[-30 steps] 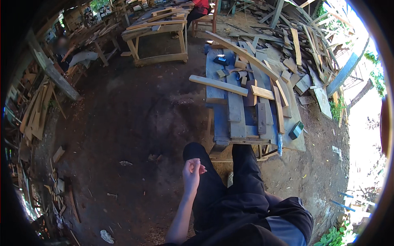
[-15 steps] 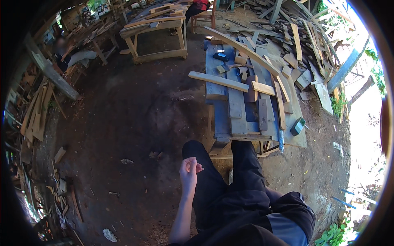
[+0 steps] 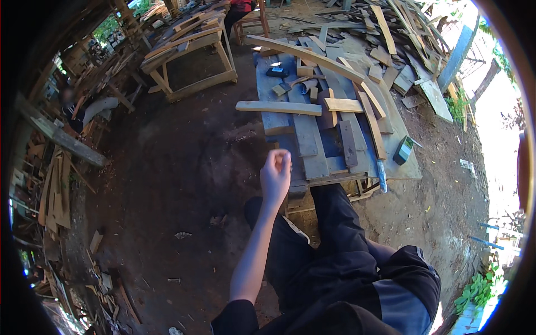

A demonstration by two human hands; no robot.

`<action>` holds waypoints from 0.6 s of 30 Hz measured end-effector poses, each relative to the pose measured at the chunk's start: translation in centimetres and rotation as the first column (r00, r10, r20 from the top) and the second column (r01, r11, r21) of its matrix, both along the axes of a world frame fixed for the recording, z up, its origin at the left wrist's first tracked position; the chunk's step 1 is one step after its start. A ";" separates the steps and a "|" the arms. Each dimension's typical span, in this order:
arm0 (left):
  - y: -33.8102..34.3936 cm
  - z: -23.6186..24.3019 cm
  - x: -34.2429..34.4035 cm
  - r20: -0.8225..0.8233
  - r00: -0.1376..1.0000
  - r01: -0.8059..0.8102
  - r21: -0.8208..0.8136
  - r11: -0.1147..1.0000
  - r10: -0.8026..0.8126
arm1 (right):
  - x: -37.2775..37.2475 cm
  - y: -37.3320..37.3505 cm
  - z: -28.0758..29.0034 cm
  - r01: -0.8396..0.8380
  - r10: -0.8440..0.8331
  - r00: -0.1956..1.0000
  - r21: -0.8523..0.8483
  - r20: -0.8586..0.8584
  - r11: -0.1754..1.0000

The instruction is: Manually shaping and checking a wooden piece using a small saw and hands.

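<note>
My left hand point(image 3: 277, 174) is raised in front of the near left corner of a low workbench point(image 3: 326, 180). Its fingers are curled in toward the thumb, and I see nothing held in them. It appears apart from the bench. Of my right arm only a bit of forearm point(image 3: 381, 251) shows beside my thigh; the hand itself is hidden. On the bench lie a pale wooden bar point(image 3: 278, 108) jutting past the left edge, a dark wood block point(image 3: 347, 143), a short light block point(image 3: 343, 105) and a long board point(image 3: 307, 54) slanting across.
A green and dark boxy device point(image 3: 403, 150) sits at the bench's right side, near a blue plastic-wrapped end point(image 3: 382, 176). A black device point(image 3: 277, 72) lies farther back. Another wooden table point(image 3: 204, 85) stands far left. Scrap boards point(image 3: 385, 30) pile up behind. A person point(image 3: 78, 111) sits at far left.
My left hand has risen and moved forward and right, from over my knee toward the bench corner. The view has shifted, so the bench appears farther left. The bench pieces look unchanged.
</note>
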State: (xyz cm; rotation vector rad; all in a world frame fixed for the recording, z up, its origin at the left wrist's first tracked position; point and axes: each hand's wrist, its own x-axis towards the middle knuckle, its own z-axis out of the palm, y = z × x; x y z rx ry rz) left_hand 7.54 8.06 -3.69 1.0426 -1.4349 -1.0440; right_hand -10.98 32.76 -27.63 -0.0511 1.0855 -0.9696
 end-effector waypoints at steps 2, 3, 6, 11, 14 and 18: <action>-2.6 0.5 -2.1 0.092 0.996 -0.002 -0.049 0.999 0.007 | 0.0 0.1 0.0 0.007 -0.007 1.000 0.000 0.004 1.000; -3.4 0.7 -3.3 0.174 0.985 0.005 -0.100 0.995 0.012 | -0.3 0.5 -0.4 0.021 -0.021 1.000 0.001 0.005 1.000; -5.2 1.3 -6.2 0.280 0.959 -0.009 -0.101 0.995 0.037 | -1.0 0.4 -1.1 0.063 -0.063 0.998 -0.013 0.010 0.998; -6.5 0.3 -10.1 0.524 0.851 0.013 -0.072 0.997 0.026 | -1.8 -0.6 -1.6 0.134 -0.133 0.991 -0.045 0.016 0.990; -6.5 -2.4 -13.3 0.685 0.707 -0.044 -0.207 0.977 0.176 | -3.0 -1.8 -1.0 0.148 -0.148 0.989 -0.062 0.009 0.987; -7.1 -6.7 -13.7 0.793 0.552 0.030 -0.329 0.944 0.258 | -3.7 -2.9 -0.8 0.158 -0.157 0.987 -0.076 0.012 0.985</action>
